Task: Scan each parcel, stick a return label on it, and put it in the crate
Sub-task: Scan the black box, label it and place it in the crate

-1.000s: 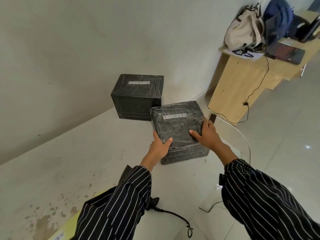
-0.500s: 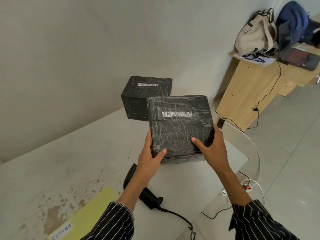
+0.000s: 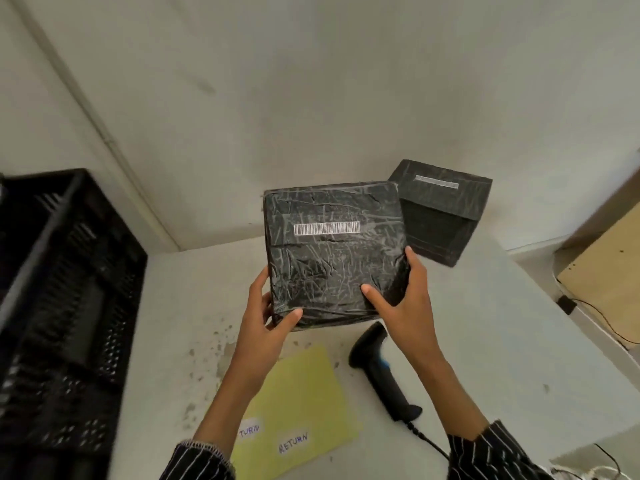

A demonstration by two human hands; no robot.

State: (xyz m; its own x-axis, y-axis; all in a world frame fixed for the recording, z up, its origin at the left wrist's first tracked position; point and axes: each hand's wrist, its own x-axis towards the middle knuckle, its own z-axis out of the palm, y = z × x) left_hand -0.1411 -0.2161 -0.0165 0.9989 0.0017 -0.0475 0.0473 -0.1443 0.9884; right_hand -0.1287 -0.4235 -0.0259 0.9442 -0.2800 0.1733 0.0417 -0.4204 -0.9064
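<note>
Parcel (image 3: 332, 254): black, barcode up, held above tabletop (image 3: 502, 358). Left hand (image 3: 266, 320) grips its near-left corner, right hand (image 3: 405, 299) its near-right edge.
Second parcel (image 3: 446, 216): on tabletop, behind right.
Scanner (image 3: 381, 372): lying below right hand.
Label sheet (image 3: 304, 393): yellow.
Crate (image 3: 69, 306): left.

a pale table (image 3: 485, 341) stands against a plain grey wall (image 3: 311, 98), its top speckled with brown stains (image 3: 207, 355). a thin conduit (image 3: 104, 133) runs slantwise down the wall at left. to the right sits a wooden desk (image 3: 602, 289), a black plug (image 3: 565, 304) just beside it.
</note>
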